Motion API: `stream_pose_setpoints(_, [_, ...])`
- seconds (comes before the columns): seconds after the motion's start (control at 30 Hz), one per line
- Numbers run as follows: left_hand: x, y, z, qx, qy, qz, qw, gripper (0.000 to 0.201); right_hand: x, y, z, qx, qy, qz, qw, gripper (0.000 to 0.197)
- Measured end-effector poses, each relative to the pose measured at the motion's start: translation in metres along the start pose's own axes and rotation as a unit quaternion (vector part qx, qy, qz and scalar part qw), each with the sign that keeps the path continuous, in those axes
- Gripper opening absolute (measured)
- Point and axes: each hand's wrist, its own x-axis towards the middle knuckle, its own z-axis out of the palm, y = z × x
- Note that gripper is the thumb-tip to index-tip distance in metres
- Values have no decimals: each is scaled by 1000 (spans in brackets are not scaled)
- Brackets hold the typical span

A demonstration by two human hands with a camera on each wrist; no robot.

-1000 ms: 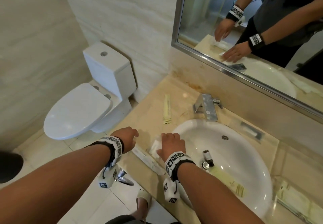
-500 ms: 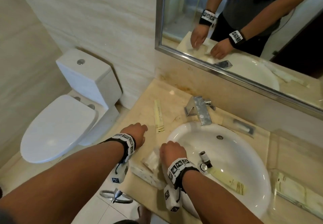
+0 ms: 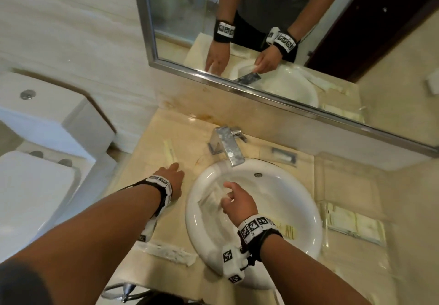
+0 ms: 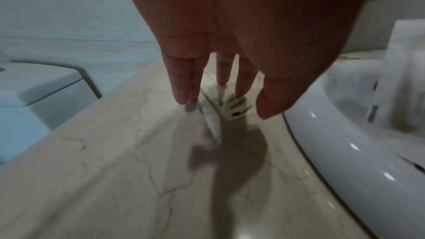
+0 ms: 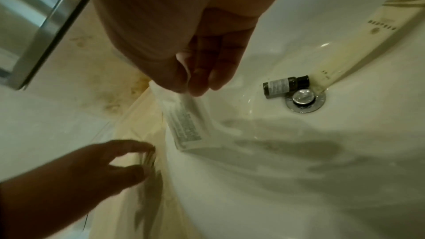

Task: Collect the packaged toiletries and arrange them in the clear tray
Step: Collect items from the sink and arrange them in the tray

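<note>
Over the sink (image 3: 306,212), the right hand (image 3: 238,206) is now pinching a white packet (image 5: 186,124), lifted off the counter (image 4: 96,179), while the left hand (image 3: 172,177), fingers relaxed, is reaching toward a long packet (image 3: 169,150), the clear tray (image 3: 356,226) waiting at the right.

head: looking down from above onto sink (image 3: 306,209) and tabletop (image 3: 147,162)
wrists: sitting close, facing along fingers (image 4: 184,83), sharing the sink rim

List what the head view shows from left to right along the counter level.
toilet → left hand → sink → right hand holding a sachet → clear tray
</note>
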Motion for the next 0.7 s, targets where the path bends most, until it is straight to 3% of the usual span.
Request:
stream_pose_setpoints(0.13, [-2,14,2,31,16,-20,999,32,2,4,-17,42,12,23,999,16])
stream_pose_setpoints(0.27, [-1,7,13,49,39,-4,998,29,3,3,-23,87,25,28,996,19])
stream_pose_setpoints(0.37, [2,5,18,-10,72,-34,997,24,1,5,-27,112,33,42,992,18])
stream_pose_setpoints(0.5, [5,4,11,-114,96,-93,984,37,-3,9,-28,145,40,60,987,14])
stream_pose_setpoints(0.7, [6,2,17,-108,119,-124,979,38,-11,21,-33,111,49,50,991,10])
